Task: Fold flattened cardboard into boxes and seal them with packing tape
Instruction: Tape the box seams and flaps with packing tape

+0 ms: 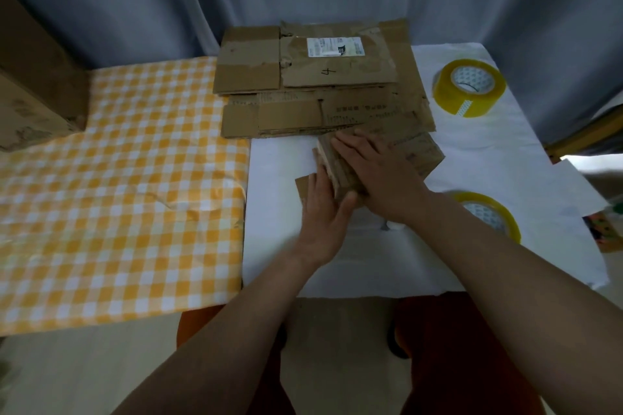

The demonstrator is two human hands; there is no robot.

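Cardboard piece (pixel 344 172) under both hands at the desk's (pixel 279 229) centre, half folded.

Its shape is hard to make out: the right hand (pixel 377 175) lies flat on top with fingers straight, covering most of it, and the left hand (pixel 325 212) presses open-palmed against its near side. At 12 o'clock sits the stack of flattened cardboard (pixel 313 84). One tape roll (pixel 468 87) stands at 2 o'clock; a second tape roll (pixel 488 216), at 4 o'clock, is partly hidden behind the right forearm.
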